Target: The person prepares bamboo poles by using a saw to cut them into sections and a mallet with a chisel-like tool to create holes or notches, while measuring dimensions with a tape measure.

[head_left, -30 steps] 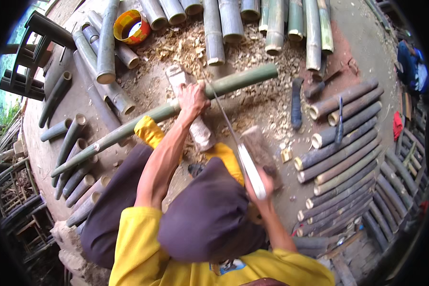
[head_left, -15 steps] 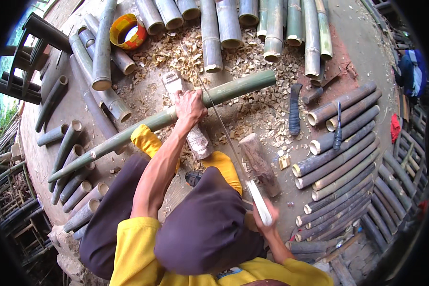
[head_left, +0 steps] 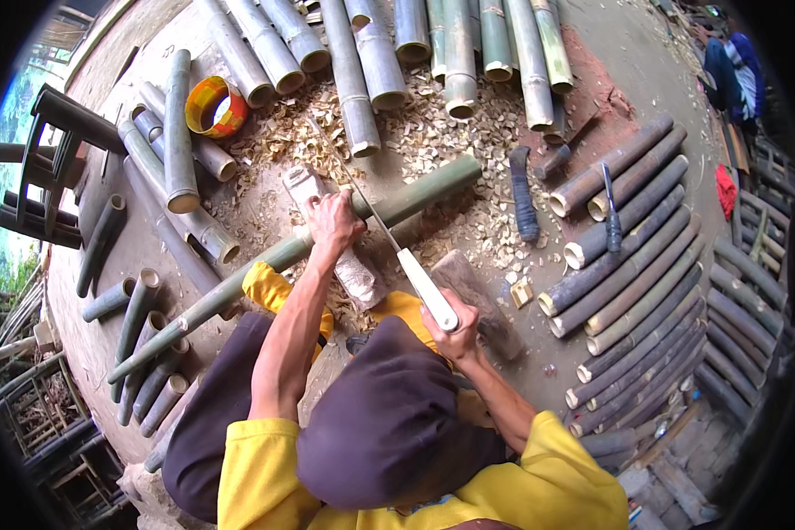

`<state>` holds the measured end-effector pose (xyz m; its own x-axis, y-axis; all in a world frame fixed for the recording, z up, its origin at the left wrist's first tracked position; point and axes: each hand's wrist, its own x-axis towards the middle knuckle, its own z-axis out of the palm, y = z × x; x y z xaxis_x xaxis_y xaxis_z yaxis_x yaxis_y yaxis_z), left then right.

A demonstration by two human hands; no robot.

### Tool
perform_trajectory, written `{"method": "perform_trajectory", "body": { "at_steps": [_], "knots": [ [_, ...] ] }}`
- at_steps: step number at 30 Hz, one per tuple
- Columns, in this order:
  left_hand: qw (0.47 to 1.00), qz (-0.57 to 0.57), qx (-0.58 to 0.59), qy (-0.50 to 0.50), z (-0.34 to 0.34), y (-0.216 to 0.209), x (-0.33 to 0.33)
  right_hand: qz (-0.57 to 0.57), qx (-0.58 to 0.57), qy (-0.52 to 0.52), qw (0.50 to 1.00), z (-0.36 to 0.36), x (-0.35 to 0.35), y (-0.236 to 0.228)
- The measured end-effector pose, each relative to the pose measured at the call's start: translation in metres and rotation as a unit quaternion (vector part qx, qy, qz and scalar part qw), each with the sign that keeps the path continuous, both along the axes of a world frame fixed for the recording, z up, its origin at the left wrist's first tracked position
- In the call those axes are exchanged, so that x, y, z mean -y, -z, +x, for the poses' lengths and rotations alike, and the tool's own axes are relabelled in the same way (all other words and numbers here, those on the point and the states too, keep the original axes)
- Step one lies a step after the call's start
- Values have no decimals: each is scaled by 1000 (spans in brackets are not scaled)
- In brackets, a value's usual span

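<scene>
A long green bamboo pole [head_left: 424, 188] lies slantwise in front of me, its far right end raised over a pale wooden block [head_left: 359, 281]. My left hand [head_left: 334, 223] is closed around the pole just left of the saw blade. In my right hand [head_left: 457, 329], near my knee, is the pale handle of a hand saw [head_left: 422, 283]. The thin blade crosses the pole right beside my left hand, its tip reaching past the far side. How deep it sits in the bamboo I cannot tell. My feet, in yellow coverings, are beside the block.
Cut bamboo tubes [head_left: 458, 71] lie along the far side, with more rows at right [head_left: 632, 274] and left. Wood chips [head_left: 415, 128] cover the ground. A dark-handled blade [head_left: 523, 199], a slim tool [head_left: 612, 221], a log [head_left: 477, 300] and a red-yellow tape roll [head_left: 216, 107] lie around.
My right hand has moved forward and left with the saw, sliding more blade past the pole. My left hand keeps its hold on the bamboo. The whole view has shifted slightly.
</scene>
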<state>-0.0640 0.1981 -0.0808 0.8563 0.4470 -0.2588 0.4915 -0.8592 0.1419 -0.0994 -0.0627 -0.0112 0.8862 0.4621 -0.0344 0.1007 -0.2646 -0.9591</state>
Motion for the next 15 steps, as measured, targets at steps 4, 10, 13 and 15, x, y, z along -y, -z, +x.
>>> {"method": "perform_trajectory", "body": {
  "at_steps": [4, 10, 13, 15],
  "knots": [
    [999, -11, -47, -2, 9, -5, 9, 19, 14, 31, 999, -11, 20, -17],
    [996, -63, -62, 2, 4, -18, -2, -196, 356, 148, 902, 11, 153, -70],
    [995, -91, -28, 27, 3, -9, -13, -306, 328, 262, 855, 75, 248, -60],
    [991, -121, -46, 25, 11, -10, -6, -416, 333, 302, 791, 110, 320, -48]
  ]
}}
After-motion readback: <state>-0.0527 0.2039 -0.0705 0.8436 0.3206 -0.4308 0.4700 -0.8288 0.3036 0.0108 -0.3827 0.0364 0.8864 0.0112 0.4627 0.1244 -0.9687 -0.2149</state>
